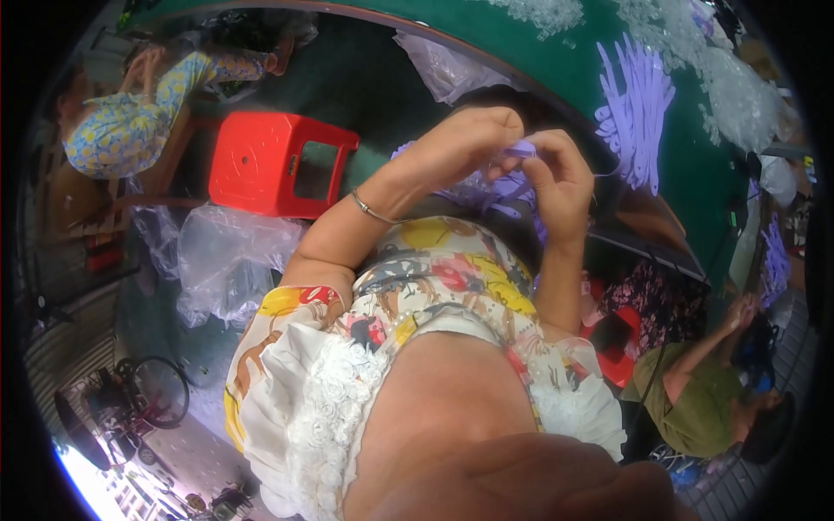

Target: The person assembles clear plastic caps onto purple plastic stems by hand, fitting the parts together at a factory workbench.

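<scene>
Close together in front of my body, both hands work on one lavender strap (pixel 521 150). My left hand (pixel 483 139) is closed with its fingers bent round the near part of it. My right hand (pixel 560 178) pinches the strap between thumb and fingers, and a thin end sticks out past its right side. Just behind and below the hands, more lavender straps (pixel 508 198) lie partly hidden, with some clear plastic among them. To the right, a bundle of lavender straps (pixel 638 113) lies on the green table (pixel 582 82).
Small clear plastic pieces (pixel 738 100) are heaped on the table's far right. A red stool (pixel 256 165) stands on the left, beside clear plastic bags (pixel 230 260). One person (pixel 130 130) sits far left; another (pixel 695 395) in olive green works at right.
</scene>
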The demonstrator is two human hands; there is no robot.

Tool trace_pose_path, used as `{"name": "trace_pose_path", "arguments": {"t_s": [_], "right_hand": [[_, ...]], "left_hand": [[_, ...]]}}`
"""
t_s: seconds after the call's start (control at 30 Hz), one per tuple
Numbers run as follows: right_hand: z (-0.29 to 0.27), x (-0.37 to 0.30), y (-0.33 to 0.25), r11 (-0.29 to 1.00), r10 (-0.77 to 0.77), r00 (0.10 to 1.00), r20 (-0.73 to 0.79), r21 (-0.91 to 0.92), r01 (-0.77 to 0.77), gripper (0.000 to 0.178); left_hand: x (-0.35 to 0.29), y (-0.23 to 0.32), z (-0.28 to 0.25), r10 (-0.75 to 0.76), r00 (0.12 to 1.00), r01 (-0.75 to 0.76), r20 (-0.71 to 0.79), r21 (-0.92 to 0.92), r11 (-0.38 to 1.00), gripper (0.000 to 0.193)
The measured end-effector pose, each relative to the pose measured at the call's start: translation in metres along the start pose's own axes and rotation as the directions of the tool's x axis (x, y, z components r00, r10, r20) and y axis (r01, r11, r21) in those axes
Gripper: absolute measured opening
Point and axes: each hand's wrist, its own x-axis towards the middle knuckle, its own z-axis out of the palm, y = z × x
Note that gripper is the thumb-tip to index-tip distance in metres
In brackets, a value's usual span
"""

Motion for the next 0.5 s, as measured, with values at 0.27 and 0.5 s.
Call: {"name": "trace_pose_path", "arguments": {"t_s": [0.27, 0.5], "right_hand": [[-0.001, 0.003, -0.004, 0.994, -0.081, 0.996, -0.029, -0.076, 0.078, 0.022], [-0.003, 0.009, -0.01, 0.897, -0.263, 0.964, 0.02, -0.362, 0.253, 0.022]], "left_hand": [[-0.002, -0.002, 0.001, 0.091, 0.996, -0.09, -0.014, 0.076, 0.993, 0.017], [-0.001, -0.004, -0.003, 0.049, 0.998, -0.045, 0.051, -0.082, 0.996, 0.02]]}}
